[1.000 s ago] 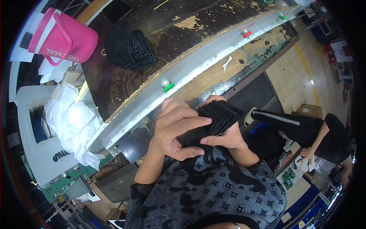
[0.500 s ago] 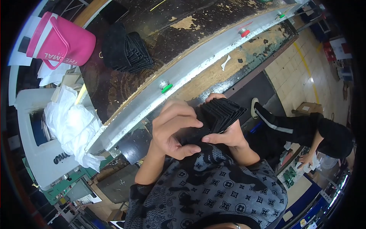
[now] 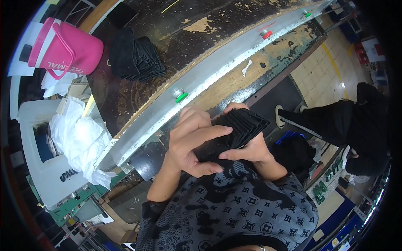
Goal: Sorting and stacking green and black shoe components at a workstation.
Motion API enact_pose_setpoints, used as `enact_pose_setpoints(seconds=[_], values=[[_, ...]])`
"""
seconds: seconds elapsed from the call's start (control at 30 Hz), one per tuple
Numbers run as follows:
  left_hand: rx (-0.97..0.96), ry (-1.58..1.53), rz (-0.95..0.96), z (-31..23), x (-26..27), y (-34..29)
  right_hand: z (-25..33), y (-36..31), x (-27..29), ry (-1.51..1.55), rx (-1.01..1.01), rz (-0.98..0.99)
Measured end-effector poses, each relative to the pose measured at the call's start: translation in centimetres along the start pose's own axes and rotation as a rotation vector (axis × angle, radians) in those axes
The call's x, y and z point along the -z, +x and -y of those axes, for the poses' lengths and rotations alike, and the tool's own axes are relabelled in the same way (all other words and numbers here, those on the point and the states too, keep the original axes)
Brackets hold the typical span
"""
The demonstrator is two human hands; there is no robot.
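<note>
Close in front of my chest is a fanned stack of thin black pieces (image 3: pixel 240 127) with pointed corners, perhaps cloth or leather. My right hand (image 3: pixel 251 152) grips it from the right, thumb on the near side and fingers curling over the far side. At the stack's left end is my left hand (image 3: pixel 190 140), its fingers bent around the black pieces, with the index finger lying on top and the thumb below. A second pile of similar black pieces (image 3: pixel 136 58) rests on the worn dark tabletop (image 3: pixel 171 46) at the far left.
A pink bucket-shaped jug (image 3: pixel 77 48) stands at the far left, above a crumpled white plastic bag (image 3: pixel 79 142). Green and red buttons line the grey metal rail (image 3: pixel 217 69). To the right, a person in black (image 3: pixel 347 119) is by a bench.
My left index finger has slid further right across the stack. The person at the right has changed posture, with the legs and body shifted. The view has moved slightly.
</note>
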State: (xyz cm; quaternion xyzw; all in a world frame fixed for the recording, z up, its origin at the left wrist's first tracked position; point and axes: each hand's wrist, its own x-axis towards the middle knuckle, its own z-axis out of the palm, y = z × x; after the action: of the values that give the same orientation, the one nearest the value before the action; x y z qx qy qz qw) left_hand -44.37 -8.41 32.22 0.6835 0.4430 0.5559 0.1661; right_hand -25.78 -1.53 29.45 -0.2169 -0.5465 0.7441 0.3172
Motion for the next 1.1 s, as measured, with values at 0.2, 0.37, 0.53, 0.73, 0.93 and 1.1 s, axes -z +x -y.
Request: enact_pose_setpoints(seconds=[0.2,0.37,0.53,0.73,0.93,1.1], values=[[0.014,-0.042,-0.125,-0.1,-0.7,-0.4,0.3,0.1,0.3,0.067,-0.021,-0.025],[-0.028,-0.036,-0.230,0.3,-1.0,0.2,0.2,0.4,0.4,0.113,-0.025,-0.064],[-0.083,-0.020,-0.044,-0.4,0.2,1.4,0.6,0.7,0.7,-0.077,0.094,0.051],[0.217,0.137,-0.001,-2.4,0.0,2.7,1.2,0.8,0.5,-0.079,0.066,-0.012],[0.221,0.104,-0.011,-2.2,-0.4,2.6,1.1,0.7,0.6,-0.105,0.148,-0.049],[0.195,0.142,-0.001,-3.0,-1.3,3.2,2.0,0.0,0.7,-0.287,0.155,-0.090]])
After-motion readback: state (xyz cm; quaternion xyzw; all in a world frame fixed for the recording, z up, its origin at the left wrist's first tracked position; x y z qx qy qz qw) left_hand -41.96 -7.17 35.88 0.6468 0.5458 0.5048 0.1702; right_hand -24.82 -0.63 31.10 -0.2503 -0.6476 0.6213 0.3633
